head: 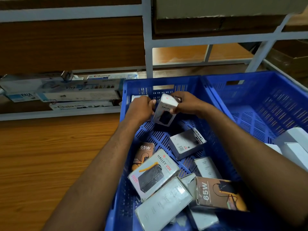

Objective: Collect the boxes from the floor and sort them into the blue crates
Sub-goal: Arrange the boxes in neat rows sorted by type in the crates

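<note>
Boxes [153,172] are already lying loose in the left blue crate [123,104], about ten of them as far as can be counted, tumbled at all angles toward its near end. The right blue crate [260,104] beside it is holding only a few white boxes [293,144] at its near edge, so the sorting is looking well under way rather than finished. No loose box is showing on the visible strip of wooden floor [50,155], but most of the floor is lying outside the view, so how many are waiting to be collected cannot be told. The long boxes [75,93] on the low shelf [58,114] are looking like stored stock. Both hands are working at the far end of the left crate, above its slatted bottom: the left hand [141,108] is curling its fingers against the left side of a white Halley box [164,112], and the right hand [185,104] is gripping its top and right edge, thumb pressing on its face. That box is being held tilted, clear of the others, apparently about to be set in place
</note>
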Motion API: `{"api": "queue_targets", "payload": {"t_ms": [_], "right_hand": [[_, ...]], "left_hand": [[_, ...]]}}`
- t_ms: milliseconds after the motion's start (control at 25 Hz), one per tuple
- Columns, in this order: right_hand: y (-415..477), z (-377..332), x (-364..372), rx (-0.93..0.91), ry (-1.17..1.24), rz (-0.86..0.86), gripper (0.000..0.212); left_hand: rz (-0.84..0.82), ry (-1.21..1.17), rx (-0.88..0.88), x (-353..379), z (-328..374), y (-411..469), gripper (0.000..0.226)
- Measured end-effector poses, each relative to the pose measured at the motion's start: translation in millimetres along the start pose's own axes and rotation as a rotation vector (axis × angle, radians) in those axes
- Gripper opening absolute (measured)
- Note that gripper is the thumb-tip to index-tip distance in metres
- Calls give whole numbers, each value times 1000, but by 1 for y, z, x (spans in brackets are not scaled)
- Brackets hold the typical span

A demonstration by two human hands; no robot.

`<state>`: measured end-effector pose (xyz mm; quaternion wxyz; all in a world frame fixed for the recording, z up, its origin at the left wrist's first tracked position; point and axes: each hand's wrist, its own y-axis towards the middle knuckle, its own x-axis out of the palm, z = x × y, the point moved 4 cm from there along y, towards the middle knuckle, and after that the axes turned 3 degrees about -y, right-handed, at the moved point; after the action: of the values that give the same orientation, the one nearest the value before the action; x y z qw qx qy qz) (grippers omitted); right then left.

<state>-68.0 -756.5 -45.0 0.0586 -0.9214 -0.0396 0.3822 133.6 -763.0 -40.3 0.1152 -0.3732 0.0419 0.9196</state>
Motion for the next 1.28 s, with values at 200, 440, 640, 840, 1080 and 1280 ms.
{"api": "queue_targets", "payload": {"t_ms": [200, 440, 640, 840, 1080, 1280], "right_hand": [[14, -1, 12, 15, -268, 16, 76], [34, -18, 35, -25, -354, 27, 62], [52, -14, 47, -4, -294, 93, 67], [38, 1, 61, 57, -90, 387, 75], [33, 5, 51, 88, -26, 289, 93], [14, -3, 18, 415, -207, 138, 115]], "left_hand": [[309, 266, 284, -34, 18, -3, 16], [419, 33, 200, -62, -17, 4, 30], [356, 177, 247, -52, -13, 5, 29], [351, 362, 289, -46, -10, 8, 31], [220, 653, 372, -34, -1, 12, 40], [86, 612, 313, -33, 0, 11, 33]]}}
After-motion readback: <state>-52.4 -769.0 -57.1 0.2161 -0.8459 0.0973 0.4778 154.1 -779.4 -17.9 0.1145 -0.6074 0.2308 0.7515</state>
